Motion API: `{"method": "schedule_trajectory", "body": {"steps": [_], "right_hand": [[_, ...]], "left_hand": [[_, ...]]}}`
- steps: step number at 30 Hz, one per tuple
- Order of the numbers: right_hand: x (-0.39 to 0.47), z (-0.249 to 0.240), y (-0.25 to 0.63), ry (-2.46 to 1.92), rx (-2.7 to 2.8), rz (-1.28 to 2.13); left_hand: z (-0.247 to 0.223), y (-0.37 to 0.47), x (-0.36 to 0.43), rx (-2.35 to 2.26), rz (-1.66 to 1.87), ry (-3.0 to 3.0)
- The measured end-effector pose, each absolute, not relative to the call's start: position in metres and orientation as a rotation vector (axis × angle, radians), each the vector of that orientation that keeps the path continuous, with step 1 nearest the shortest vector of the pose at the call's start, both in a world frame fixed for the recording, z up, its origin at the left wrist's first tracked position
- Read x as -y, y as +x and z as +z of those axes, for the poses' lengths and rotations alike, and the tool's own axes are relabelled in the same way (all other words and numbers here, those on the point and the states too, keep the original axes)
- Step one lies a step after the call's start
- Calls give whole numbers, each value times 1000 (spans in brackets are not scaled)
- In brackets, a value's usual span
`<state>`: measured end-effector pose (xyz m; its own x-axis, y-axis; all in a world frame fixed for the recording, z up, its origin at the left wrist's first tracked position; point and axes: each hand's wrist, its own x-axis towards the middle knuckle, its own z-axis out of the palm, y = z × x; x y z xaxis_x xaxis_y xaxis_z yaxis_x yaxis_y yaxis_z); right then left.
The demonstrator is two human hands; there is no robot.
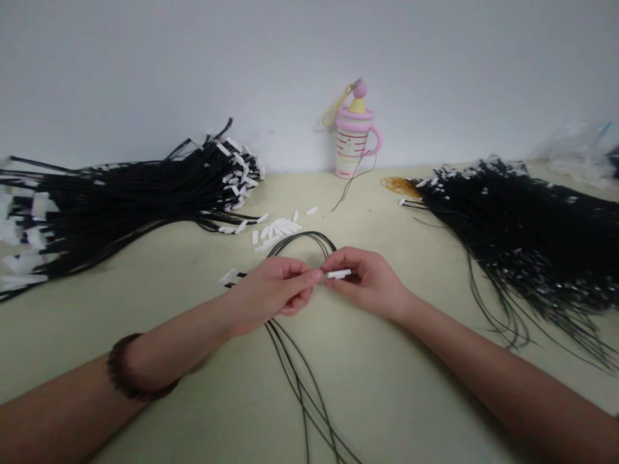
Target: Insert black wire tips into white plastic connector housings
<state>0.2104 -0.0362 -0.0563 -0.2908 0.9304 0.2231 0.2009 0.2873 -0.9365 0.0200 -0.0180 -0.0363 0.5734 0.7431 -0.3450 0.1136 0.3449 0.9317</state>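
Observation:
Near the middle of the table, my left hand (285, 283) is closed on several thin black cables (302, 380), which loop up behind the hands and trail toward the front edge. White connectors (227, 277) on short black ends stick out to the left of that hand. My right hand (370, 280) is closed around small white connectors (339, 274), which show between its fingers. The fingertips of both hands nearly meet, and what lies between them is too small to make out. Just behind the left hand lies a pile of loose white pieces (278, 230).
A thick bundle of black cables with white ends (140, 193) lies at the left. Another dark bundle (541, 225) spreads over the right side. A pink and white cup (352, 145) stands by the wall, with a clear plastic bag (580, 154) at the far right.

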Motion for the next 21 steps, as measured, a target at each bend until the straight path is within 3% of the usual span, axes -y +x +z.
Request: {"method": "schedule_trajectory", "body": {"steps": [5, 10, 12, 14, 17, 21], "right_hand": [[33, -57, 211, -1010, 1584, 1129], [32, -53, 216, -978, 1533, 1224], [32, -52, 217, -963, 1517, 1254], [32, -50, 218, -944, 1505, 1272], [32, -49, 218, -929, 1501, 1274], [29, -50, 216, -952, 1510, 1202]], "left_hand": [[-29, 24, 24, -1046, 537, 1373], [10, -7, 29, -1364, 697, 2504], [26, -31, 25, -1665, 337, 2771], [35, -52, 15, -1869, 8, 2761], [35, -66, -3, -1562, -197, 2389], [28, -52, -13, -1366, -74, 2314]]}}
